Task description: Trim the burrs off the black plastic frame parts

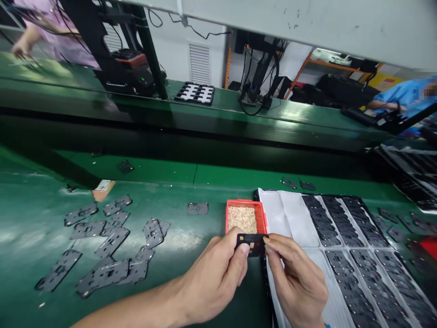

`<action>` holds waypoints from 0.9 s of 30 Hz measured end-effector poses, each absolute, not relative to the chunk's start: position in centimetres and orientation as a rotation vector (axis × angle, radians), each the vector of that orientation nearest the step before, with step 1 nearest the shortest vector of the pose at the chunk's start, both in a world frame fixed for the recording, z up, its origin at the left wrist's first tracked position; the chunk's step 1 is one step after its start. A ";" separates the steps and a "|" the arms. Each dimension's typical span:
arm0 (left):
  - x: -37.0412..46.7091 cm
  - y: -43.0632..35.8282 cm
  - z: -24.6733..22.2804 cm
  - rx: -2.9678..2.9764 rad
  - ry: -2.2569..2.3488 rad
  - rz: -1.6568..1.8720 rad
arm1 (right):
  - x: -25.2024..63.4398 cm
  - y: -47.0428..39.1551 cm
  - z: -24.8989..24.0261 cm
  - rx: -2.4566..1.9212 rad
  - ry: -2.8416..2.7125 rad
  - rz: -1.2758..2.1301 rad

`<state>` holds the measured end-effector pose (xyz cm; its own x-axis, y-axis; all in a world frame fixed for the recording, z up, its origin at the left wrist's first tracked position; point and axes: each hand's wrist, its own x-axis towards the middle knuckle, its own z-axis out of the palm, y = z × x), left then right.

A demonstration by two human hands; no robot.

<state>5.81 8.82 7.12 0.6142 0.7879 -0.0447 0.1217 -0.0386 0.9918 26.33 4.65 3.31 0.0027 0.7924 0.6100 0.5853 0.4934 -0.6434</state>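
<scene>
A small black plastic plate (pixel 251 251) with cut-outs and small copper-coloured and red spots is held up over the table, in front of a red box (pixel 262 218). My left hand (pixel 218 273) grips its left end, the thumb lying on its face. At the right end, the fingertips of my right hand (pixel 297 278) are closed on the plate's edge; whether they also pinch a tiny part I cannot tell. Tiny pale pieces (pixel 242 218) fill the red box just beyond my hands.
Loose black plates (pixel 112 273) lie scattered on the green table at left. To the right, a white-lined tray (pixel 287 218) carries rows of similar plates (pixel 324 221). A raised green shelf (pixel 218 102) runs along the back. Two other people work beyond it, at far left and far right.
</scene>
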 end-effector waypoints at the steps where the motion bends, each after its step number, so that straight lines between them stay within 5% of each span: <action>1: 5.8 8.8 7.1 1.536 0.788 0.640 | 26.4 4.7 3.3 -1.188 -1.689 0.244; 27: 6.5 10.2 5.2 1.500 0.908 0.713 | 27.5 6.6 3.3 -1.392 -1.364 0.639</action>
<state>6.47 10.22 5.22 0.5100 0.8579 -0.0618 0.1434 -0.0140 0.9896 27.53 6.56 3.26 0.2113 0.9362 0.2810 0.3834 0.1850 -0.9049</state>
